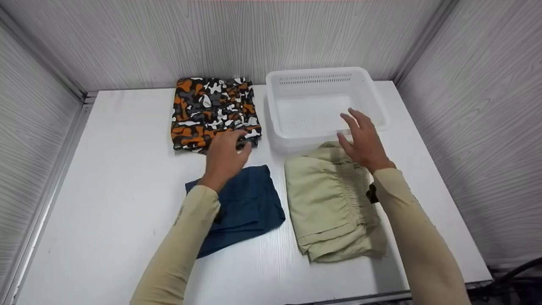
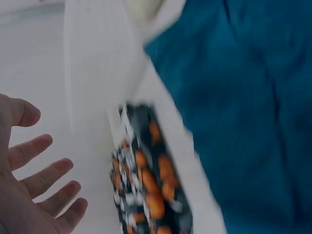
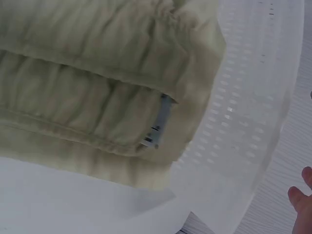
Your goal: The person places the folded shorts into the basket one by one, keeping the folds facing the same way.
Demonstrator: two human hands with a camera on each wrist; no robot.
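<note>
Currently, three folded garments are laid out on the white table (image 1: pixel 127 190), with both hands held over the work. At far left, a camouflage garment (image 1: pixel 216 110) in orange, black, grey and white is set flat and folded. Over its near edge the left hand (image 1: pixel 224 154) is held; its fingers are seen spread in the left wrist view, and nothing is grasped. Contact with the cloth cannot be confirmed. Nearer the front, a dark blue garment (image 1: pixel 250 203) is laid folded, partly covered by the left forearm.

To the right, at the far side, a white perforated basket (image 1: pixel 315 78) is placed. Before it, a khaki garment (image 1: pixel 326 199) is laid, gathered along a seam, its far end close against the basket's near wall; touching cannot be told. Above that end and the basket's near rim the right hand (image 1: pixel 364 142) is held, fingers loosely parted, grip released.

Progress, as judged: folding appears done on all three pieces. None has been placed in the basket; whether that remains to be done cannot be determined.
</note>
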